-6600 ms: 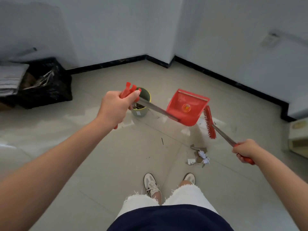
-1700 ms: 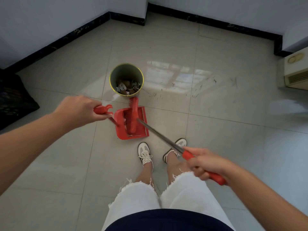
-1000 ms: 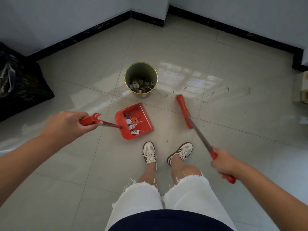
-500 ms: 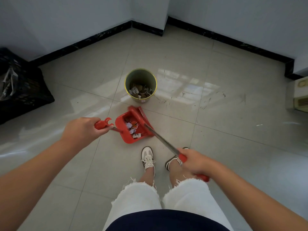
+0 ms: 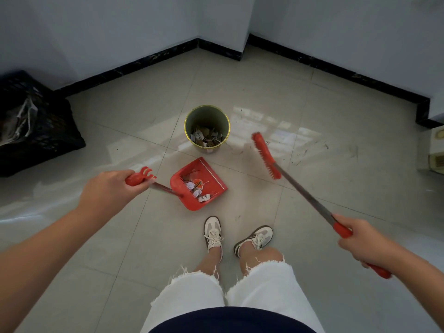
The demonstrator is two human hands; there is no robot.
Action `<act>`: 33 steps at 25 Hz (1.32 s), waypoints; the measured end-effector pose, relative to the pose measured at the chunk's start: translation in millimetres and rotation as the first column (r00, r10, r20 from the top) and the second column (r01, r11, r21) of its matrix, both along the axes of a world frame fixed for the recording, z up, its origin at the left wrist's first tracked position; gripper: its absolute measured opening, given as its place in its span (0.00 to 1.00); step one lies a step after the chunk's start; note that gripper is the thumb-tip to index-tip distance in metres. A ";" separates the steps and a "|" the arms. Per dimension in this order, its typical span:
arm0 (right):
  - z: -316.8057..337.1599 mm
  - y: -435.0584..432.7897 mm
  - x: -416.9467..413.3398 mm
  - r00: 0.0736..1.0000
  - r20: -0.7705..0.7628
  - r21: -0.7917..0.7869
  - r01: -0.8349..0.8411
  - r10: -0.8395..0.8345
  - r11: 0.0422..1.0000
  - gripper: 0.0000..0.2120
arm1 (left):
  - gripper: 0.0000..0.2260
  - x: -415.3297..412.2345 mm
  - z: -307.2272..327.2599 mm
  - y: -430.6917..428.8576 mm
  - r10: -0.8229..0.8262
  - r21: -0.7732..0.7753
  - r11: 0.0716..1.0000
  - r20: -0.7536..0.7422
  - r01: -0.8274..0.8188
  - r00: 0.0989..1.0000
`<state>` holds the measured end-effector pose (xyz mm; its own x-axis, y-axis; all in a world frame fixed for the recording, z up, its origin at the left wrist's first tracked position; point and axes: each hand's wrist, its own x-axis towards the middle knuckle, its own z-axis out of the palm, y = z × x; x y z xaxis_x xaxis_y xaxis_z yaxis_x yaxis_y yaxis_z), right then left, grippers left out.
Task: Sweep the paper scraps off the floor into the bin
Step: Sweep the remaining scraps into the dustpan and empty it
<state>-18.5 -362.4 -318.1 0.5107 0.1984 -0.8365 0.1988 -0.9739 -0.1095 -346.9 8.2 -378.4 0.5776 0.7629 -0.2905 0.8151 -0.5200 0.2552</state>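
Note:
My left hand (image 5: 109, 191) grips the red handle of a long-handled red dustpan (image 5: 211, 179) that rests on the tiled floor just ahead of my feet. Several paper scraps (image 5: 198, 189) lie inside the pan. My right hand (image 5: 360, 241) holds the red grip of a broom whose red brush head (image 5: 265, 155) hovers to the right of the pan, clear of it. The small green bin (image 5: 217, 115) with a yellow rim stands just beyond the pan and holds several paper scraps.
A black crate (image 5: 36, 126) with crumpled plastic sits at the far left by the wall. Black skirting runs along the white walls behind the bin. A cream-coloured appliance (image 5: 436, 150) is at the right edge. My shoes (image 5: 213, 233) stand close behind the pan.
The broom head has swung out of the dustpan to the right and away from it. The dustpan stays on the floor with the scraps in it.

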 end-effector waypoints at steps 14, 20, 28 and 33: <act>-79.3 90.8 -61.9 0.917 -0.183 -0.148 -0.382 0.354 0.912 0.36 | 0.24 24.8 -16.1 -19.0 0.053 -0.027 0.998 -0.004 -0.053 0.999; -56.8 70.4 -95.7 0.875 -0.364 -0.031 -0.353 0.318 0.935 0.38 | 0.25 29.9 -19.8 -18.9 0.011 -0.014 1.000 0.041 -0.011 0.999; 20.2 -5.1 -2.4 0.933 -0.347 -0.066 0.079 -0.097 0.995 0.38 | 0.26 -15.6 -23.4 -19.4 -0.051 -0.006 0.999 0.054 0.052 0.997; 35.5 -34.0 6.9 0.968 -0.198 -0.052 0.148 -0.156 0.988 0.38 | 0.25 -15.6 -5.3 -47.2 -0.318 0.043 0.948 0.108 0.315 0.942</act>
<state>-11.6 -396.4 -282.6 0.3533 0.0984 -0.9303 0.0256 -0.9951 -0.0955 -362.4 -39.0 -383.8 0.8184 0.5413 -0.1930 0.5740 -0.7542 0.3189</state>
